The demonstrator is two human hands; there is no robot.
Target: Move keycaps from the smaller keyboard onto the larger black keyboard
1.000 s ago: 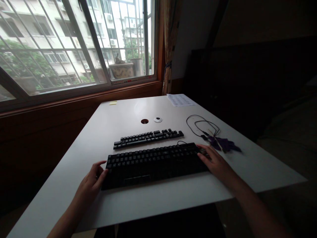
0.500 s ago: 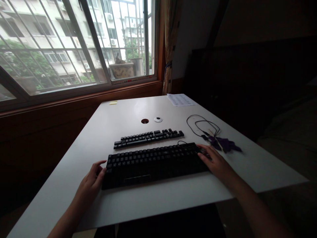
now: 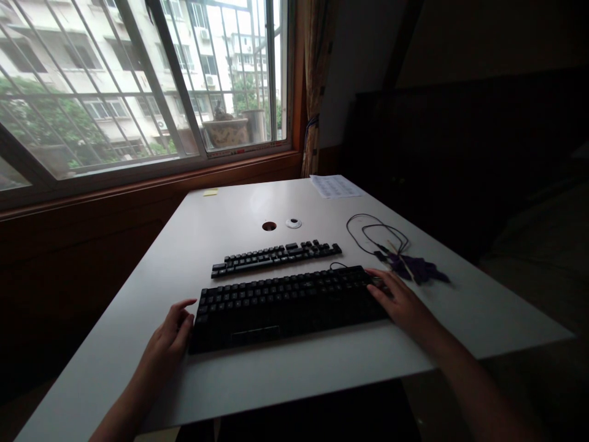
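Note:
A black keyboard [image 3: 285, 310] lies on the white table, with rows of keycaps along its far side and a dark near part where I make out no keycaps. Beside its left end is my left hand [image 3: 172, 328], fingers apart and a small gap from the edge. My right hand [image 3: 398, 301] is at the right end, thumb over the keyboard's edge and fingers at the far corner; their undersides are hidden. Behind the keyboard, loose black keycaps [image 3: 276, 258] lie laid out in rows.
To the right are a looped black cable [image 3: 352, 236] and a dark purple cloth-like item [image 3: 423, 269] with a thin stick. Farther back are a round table hole [image 3: 269, 226], a white round cover [image 3: 294, 223], printed paper [image 3: 335, 186] and a yellow note [image 3: 210, 192].
My left hand has drawn slightly left, away from the keyboard's edge. The right hand and the keyboard look almost unmoved.

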